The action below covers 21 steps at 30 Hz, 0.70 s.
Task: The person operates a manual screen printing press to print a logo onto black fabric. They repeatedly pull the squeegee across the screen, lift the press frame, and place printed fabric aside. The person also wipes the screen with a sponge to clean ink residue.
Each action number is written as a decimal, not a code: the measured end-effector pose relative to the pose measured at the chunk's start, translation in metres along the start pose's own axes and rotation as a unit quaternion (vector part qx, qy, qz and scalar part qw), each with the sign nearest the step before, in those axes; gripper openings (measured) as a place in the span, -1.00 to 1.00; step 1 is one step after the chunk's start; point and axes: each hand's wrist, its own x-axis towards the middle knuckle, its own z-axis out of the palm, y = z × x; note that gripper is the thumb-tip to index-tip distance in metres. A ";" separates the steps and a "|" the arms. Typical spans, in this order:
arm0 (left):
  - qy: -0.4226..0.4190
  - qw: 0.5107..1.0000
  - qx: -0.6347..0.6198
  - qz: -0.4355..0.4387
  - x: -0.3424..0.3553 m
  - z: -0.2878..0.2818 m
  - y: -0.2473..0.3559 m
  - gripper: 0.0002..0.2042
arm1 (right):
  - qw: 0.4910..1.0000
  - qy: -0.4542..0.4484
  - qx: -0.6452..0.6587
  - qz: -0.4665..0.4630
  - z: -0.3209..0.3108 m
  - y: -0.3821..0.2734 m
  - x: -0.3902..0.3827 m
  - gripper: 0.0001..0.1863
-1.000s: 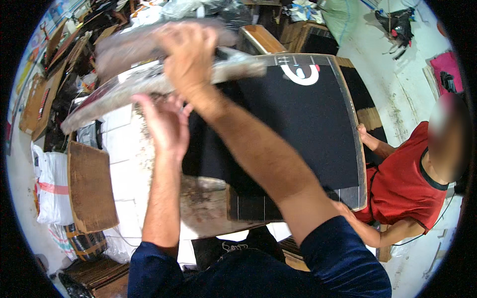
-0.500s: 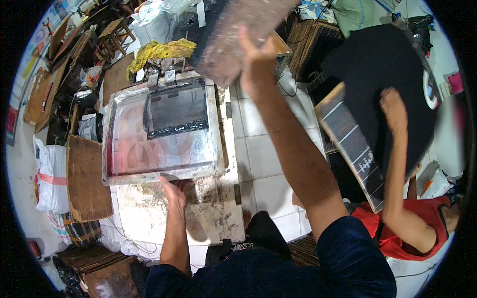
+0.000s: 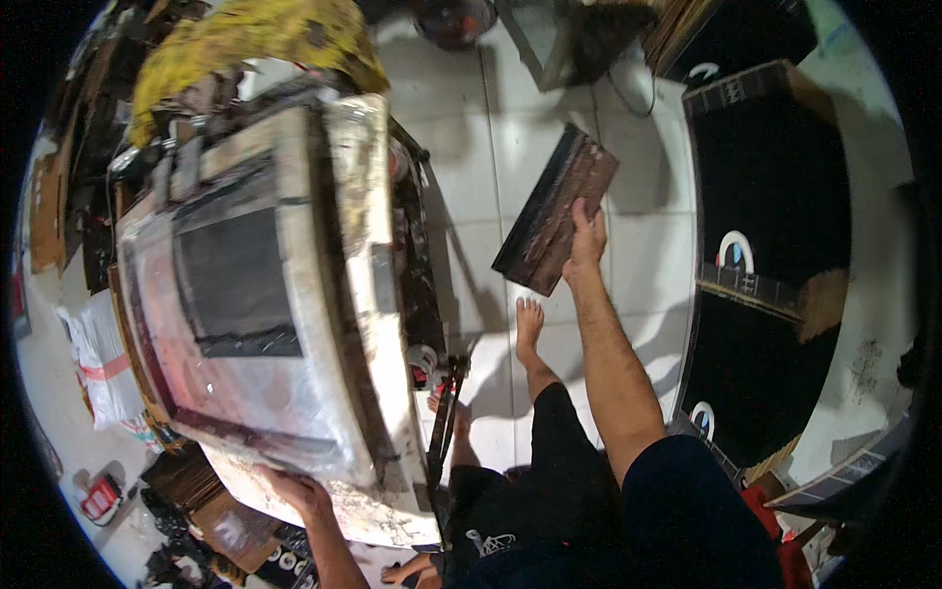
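In my right hand [image 3: 586,245] is a wide squeegee [image 3: 557,208] with a brown, stained wooden handle and a dark blade, held tilted over the tiled floor. To the left, a screen-printing frame [image 3: 265,412] has a smeared pale mesh with a dark rectangular patch [image 3: 240,285]. It is hinged at its far side by metal clamps and sits raised above a stained white table [image 3: 392,515]. My left hand [image 3: 296,494] grips the frame's near edge from below, with its fingers partly hidden.
Long boards with black fabric [image 3: 775,167] stand along the right. A yellow cloth [image 3: 255,54] lies beyond the frame. Under the table's right side is a small tin [image 3: 422,363]. White sacks [image 3: 106,344] and cardboard [image 3: 201,501] are at the left. My bare foot [image 3: 529,319] is on the tiles.
The view has turned to the right, and the other person has mostly left it. My right hand has brought the squeegee lower and nearer. My left hand stays at the frame's edge.
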 end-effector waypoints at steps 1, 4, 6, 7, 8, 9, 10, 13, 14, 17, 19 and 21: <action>0.011 1.000 -0.026 0.003 0.001 0.000 0.002 -0.19 | 0.999 0.017 -0.028 0.031 -0.015 0.033 0.007 -0.49; 0.032 0.995 -0.048 -0.076 0.001 -0.002 0.014 -0.27 | 0.988 0.023 -0.106 0.106 -0.037 0.118 0.008 -0.43; 0.015 0.992 -0.077 -0.099 -0.002 -0.001 0.021 -0.29 | 0.971 0.014 -0.203 0.124 -0.031 0.160 0.003 -0.38; 0.006 0.992 -0.070 -0.109 -0.004 0.001 0.024 -0.31 | 0.970 -0.015 -0.223 0.092 -0.022 0.178 -0.001 -0.39; 0.009 0.993 -0.036 -0.108 -0.006 0.003 0.026 -0.31 | 0.961 -0.048 -0.260 0.087 -0.014 0.191 -0.006 -0.39; 0.036 0.990 -0.047 -0.129 -0.008 0.005 0.027 -0.32 | 0.949 -0.083 -0.293 0.082 -0.002 0.203 -0.011 -0.39; 0.020 0.990 -0.046 -0.133 -0.009 0.006 0.029 -0.35 | 0.939 -0.079 -0.331 0.044 0.015 0.214 -0.018 -0.39; 0.045 0.993 0.024 -0.102 -0.008 0.004 0.032 -0.40 | 0.907 -0.145 -0.395 0.014 0.062 0.232 -0.034 -0.43; 0.009 0.995 0.043 -0.088 -0.008 -0.001 0.032 -0.43 | 0.898 -0.176 -0.403 0.020 0.079 0.235 -0.040 -0.43; -0.034 0.990 0.062 -0.121 0.000 -0.018 0.036 -0.31 | 0.878 -0.206 -0.399 -0.163 0.144 0.253 -0.050 -0.39; -0.076 0.989 0.080 -0.099 0.000 -0.033 0.036 -0.40 | 0.896 -0.221 -0.327 -0.204 0.178 0.266 -0.058 -0.34; -0.109 0.984 0.107 -0.096 0.002 -0.043 0.034 -0.44 | 0.898 -0.228 -0.358 -0.118 0.206 0.280 -0.064 -0.34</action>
